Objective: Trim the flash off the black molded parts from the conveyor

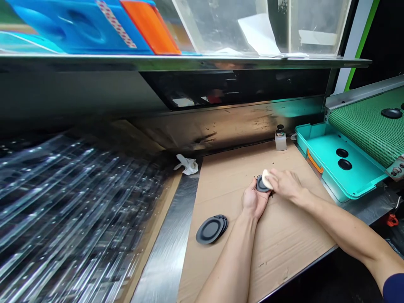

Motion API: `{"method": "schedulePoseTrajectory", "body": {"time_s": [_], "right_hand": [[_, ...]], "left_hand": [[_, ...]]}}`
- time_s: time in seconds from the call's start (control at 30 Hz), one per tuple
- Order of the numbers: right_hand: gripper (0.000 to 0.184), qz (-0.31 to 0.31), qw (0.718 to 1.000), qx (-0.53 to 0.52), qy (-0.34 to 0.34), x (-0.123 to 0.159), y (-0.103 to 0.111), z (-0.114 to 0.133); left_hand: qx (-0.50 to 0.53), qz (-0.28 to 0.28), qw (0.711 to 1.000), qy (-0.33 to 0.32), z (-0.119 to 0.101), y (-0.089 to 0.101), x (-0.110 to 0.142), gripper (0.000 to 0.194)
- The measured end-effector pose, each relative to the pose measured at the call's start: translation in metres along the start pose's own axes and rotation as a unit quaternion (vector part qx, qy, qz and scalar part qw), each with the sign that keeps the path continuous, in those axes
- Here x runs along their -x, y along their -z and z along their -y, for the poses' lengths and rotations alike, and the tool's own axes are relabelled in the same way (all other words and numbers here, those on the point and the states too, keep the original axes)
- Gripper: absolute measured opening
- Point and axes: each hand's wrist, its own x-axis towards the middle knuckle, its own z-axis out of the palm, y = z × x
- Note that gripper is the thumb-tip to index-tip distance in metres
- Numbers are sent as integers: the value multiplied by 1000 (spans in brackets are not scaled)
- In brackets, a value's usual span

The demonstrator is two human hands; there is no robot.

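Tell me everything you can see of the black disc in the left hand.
The black disc looks round, matte, perhaps plastic, with a ring around its middle. The left hand holds it over the cardboard, its face toward the camera. A whitish pad in the right hand seems to touch it, hiding its right side.

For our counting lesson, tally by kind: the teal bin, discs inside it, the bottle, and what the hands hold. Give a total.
Teal bin: 1
Bottle: 1
Dark discs: 3 (2 in bin, 1 in left hand)
Pale pad in right hand: 1
Total: 6
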Motion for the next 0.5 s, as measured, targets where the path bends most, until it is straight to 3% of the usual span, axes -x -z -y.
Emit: {"method": "schedulePoseTrajectory", "body": {"time_s": [0.1, 0.23, 0.33, 0.5], "right_hand": [[42, 2, 1000, -18, 7, -6, -3, -9], [45, -68, 995, -11, -78, -16, 1, -36], [44, -72, 990, 4, -119, -18, 8, -55], [42, -117, 985, -81, -97, -17, 16, -68]], "left_hand": [[-3, -12, 1000, -2, -3, 1, -1, 41], [-9, -18, 999, -25, -11, 5, -1, 43], [-6, -15, 999, -28, -17, 7, 0, 43], [-8, 4, 1000, -22, -19, 9, 4, 41]]}}
